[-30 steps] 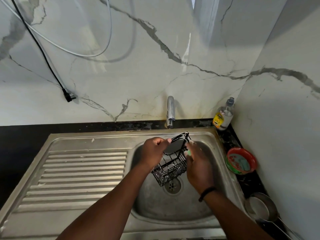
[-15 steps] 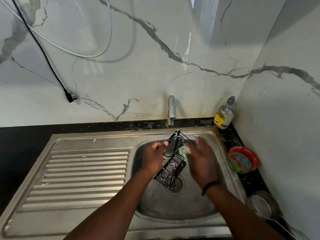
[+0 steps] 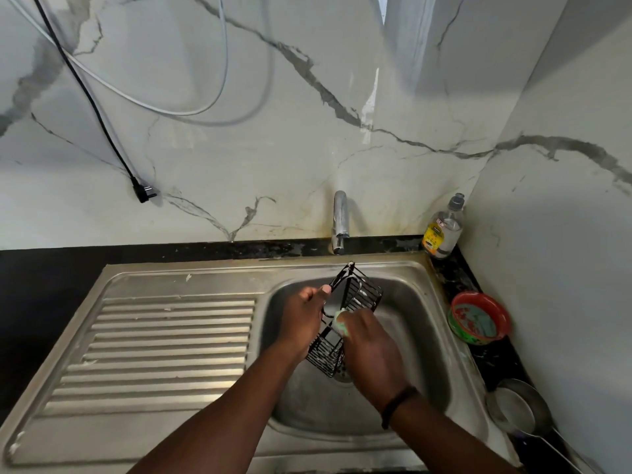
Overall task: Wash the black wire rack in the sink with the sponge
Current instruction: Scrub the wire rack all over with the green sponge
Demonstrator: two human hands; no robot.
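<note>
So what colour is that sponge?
Pale green, with white suds; the sponge peeks out of the right hand in the head view.

Two bare forearms enter from the bottom edge, no sleeves visible on either. Left hand (image 3: 302, 318): no ring, watch or band seen; thumbnail pale and short. Right hand (image 3: 371, 350): a thin black band (image 3: 396, 405) circles the wrist, just behind the grip, plain, no markings legible. No gloves on either hand. Fingers of the right hand mostly hidden from the camera.
</note>
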